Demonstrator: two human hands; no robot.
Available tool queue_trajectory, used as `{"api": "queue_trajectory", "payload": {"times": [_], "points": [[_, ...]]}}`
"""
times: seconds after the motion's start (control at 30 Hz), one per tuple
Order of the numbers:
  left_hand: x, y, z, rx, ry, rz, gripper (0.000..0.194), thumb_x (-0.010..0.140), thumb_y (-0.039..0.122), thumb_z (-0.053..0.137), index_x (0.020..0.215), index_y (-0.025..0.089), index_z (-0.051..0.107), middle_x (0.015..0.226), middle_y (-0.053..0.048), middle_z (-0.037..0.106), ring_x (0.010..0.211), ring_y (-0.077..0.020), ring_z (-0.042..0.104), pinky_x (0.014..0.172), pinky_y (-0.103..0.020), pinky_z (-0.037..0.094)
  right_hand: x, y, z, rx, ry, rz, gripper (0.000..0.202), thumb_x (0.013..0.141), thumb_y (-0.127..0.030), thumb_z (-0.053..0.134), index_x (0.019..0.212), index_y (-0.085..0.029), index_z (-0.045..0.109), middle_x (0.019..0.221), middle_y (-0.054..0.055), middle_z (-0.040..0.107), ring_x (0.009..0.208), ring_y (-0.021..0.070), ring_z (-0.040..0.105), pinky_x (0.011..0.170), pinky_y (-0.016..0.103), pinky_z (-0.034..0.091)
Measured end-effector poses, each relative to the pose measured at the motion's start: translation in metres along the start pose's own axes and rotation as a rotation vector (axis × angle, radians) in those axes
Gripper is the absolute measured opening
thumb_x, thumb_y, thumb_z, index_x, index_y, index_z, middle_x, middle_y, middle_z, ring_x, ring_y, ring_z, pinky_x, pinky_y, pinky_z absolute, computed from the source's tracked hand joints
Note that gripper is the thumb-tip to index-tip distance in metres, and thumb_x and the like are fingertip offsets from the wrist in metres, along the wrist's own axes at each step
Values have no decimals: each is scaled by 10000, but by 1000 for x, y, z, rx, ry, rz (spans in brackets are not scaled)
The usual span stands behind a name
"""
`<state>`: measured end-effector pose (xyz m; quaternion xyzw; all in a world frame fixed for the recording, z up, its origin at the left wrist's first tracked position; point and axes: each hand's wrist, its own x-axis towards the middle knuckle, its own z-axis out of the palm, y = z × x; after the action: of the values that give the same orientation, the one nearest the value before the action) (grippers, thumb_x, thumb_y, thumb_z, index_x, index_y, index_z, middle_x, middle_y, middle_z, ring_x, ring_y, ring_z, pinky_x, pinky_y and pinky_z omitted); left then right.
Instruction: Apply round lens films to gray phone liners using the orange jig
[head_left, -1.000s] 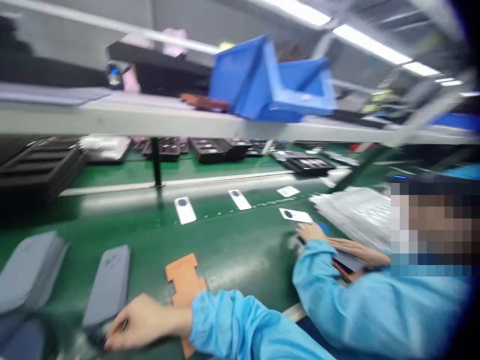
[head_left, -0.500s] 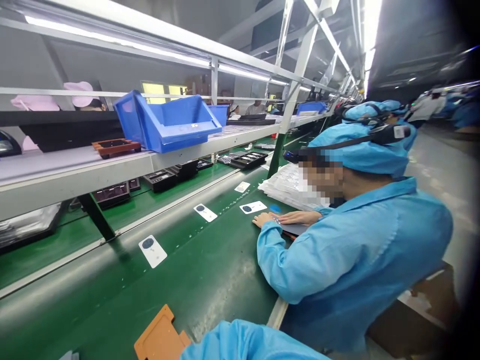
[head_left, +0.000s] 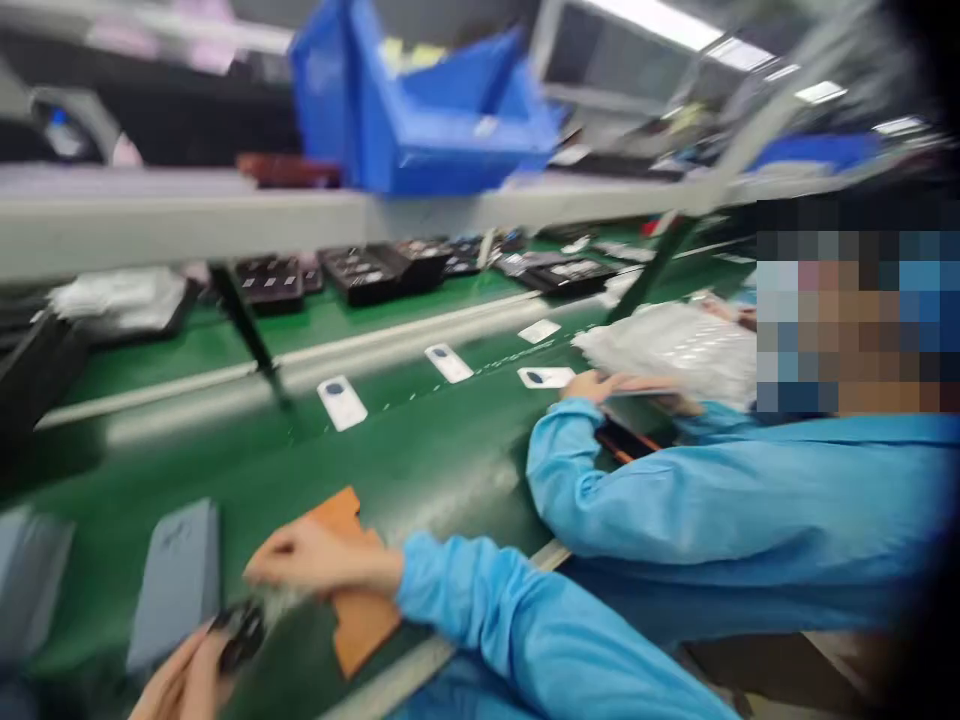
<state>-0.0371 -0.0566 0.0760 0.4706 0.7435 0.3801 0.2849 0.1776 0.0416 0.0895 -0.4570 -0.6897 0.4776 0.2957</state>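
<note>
The picture is blurred by motion. My right hand (head_left: 315, 560) reaches left in a blue sleeve and lies over an orange flat plate (head_left: 364, 625) on the green belt (head_left: 420, 460), fingers curled. My left hand (head_left: 184, 680) shows at the bottom edge, gripping a small dark part (head_left: 241, 630). A pale smear lies between the dark part and my right hand; I cannot tell what it is. A grey phone-shaped case (head_left: 176, 580) lies just left of both hands.
More grey cases (head_left: 30, 580) lie at the far left. White cards with dark spots (head_left: 341, 402) ride the belt. A co-worker's blue sleeve (head_left: 675, 510) rests close on my right beside a pile of clear bags (head_left: 675, 350). Black trays (head_left: 375, 270) sit under a shelf holding blue bins (head_left: 435, 120).
My view swung from down the line back onto the belt in front of me. My right hand now lies over the orange plate, and my left hand has appeared with a dark part.
</note>
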Motion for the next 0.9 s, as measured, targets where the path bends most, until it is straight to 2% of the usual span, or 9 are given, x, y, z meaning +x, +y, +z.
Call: {"api": "queue_trajectory", "payload": {"times": [0.07, 0.13, 0.17, 0.27, 0.37, 0.57, 0.7, 0.8, 0.9], "points": [[-24, -7, -2, -108, -3, -85, 484, 850, 643, 671, 1116, 250, 765, 942, -48, 798, 784, -273, 757, 640, -368, 629, -10, 11, 28, 158, -82, 43, 424, 980, -564, 625, 1048, -184, 799, 1012, 48, 799, 845, 181, 717, 764, 289, 593], [-29, -6, 10, -291, -86, -90, 542, 762, 616, 748, 1033, 147, 764, 845, -93, 793, 645, -228, 723, 579, -331, 600, -18, 25, 36, 331, -6, 83, 419, 875, -540, 737, 947, -136, 817, 933, 78, 806, 806, 186, 722, 792, 307, 591], [-26, -5, 19, -348, -132, -85, 527, 755, 599, 759, 998, 131, 761, 820, -99, 790, 596, -204, 702, 530, -302, 569, -21, 33, 34, 371, 39, 104, 402, 822, -530, 784, 926, -144, 824, 911, 77, 808, 803, 189, 727, 806, 315, 591], [-14, -4, 42, -447, -203, -86, 464, 799, 539, 763, 990, 116, 751, 818, -102, 790, 562, -160, 682, 461, -238, 499, -30, 51, 23, 446, 37, 170, 389, 763, -524, 830, 891, -158, 834, 905, 89, 815, 833, 211, 752, 832, 341, 599], [-12, -6, 54, -469, -244, -93, 434, 831, 508, 756, 1005, 110, 744, 825, -103, 790, 575, -154, 690, 450, -219, 478, -39, 60, 19, 471, 30, 205, 401, 728, -524, 857, 897, -160, 839, 948, 101, 825, 874, 235, 769, 865, 373, 611], [-13, -9, 64, -474, -296, -107, 403, 855, 481, 740, 1027, 118, 709, 831, -99, 783, 634, -179, 732, 497, -226, 503, -38, 68, 17, 416, 64, 209, 367, 747, -487, 847, 920, -164, 843, 952, 97, 828, 893, 243, 778, 864, 373, 619], [-14, -8, 70, -503, -283, -153, 375, 842, 462, 739, 998, 127, 675, 864, -100, 781, 615, -167, 731, 483, -209, 479, -37, 70, 12, 386, 78, 217, 351, 745, -448, 842, 941, -156, 844, 910, 92, 822, 818, 215, 762, 771, 327, 614], [-14, -7, 74, -524, -296, -184, 364, 828, 449, 744, 986, 130, 669, 795, -79, 763, 587, -163, 713, 466, -205, 465, -38, 72, 8, 342, 101, 222, 318, 758, -420, 821, 932, -155, 845, 876, 89, 819, 742, 193, 739, 697, 302, 592], [-10, -9, 75, -517, -296, -166, 333, 823, 427, 749, 980, 139, 689, 770, -69, 752, 560, -146, 676, 445, -204, 436, -35, 74, 5, 326, 149, 231, 299, 752, -420, 823, 906, -164, 847, 898, 95, 824, 775, 217, 754, 706, 317, 598]]}}
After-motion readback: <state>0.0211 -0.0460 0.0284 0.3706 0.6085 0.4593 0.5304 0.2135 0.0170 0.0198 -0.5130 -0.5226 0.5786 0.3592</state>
